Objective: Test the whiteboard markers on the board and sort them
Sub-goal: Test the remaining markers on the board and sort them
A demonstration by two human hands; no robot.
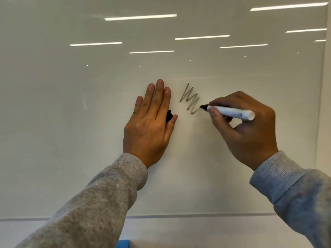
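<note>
My right hand [245,129] grips a white whiteboard marker [232,111] with a black tip, and the tip touches the whiteboard [89,104]. A faint grey zigzag scribble [190,98] runs from the upper left down to the tip. My left hand [150,122] lies flat against the board to the left of the scribble, fingers straight and pointing up. A black marker cap [168,116] is tucked between its thumb and palm; most of the cap is hidden.
Ceiling lights reflect as bright bars across the board's upper half. The board's lower edge [197,215] runs across the bottom. A blue object [123,243] peeks in at the bottom edge. The board's right edge [322,104] is close to my right hand.
</note>
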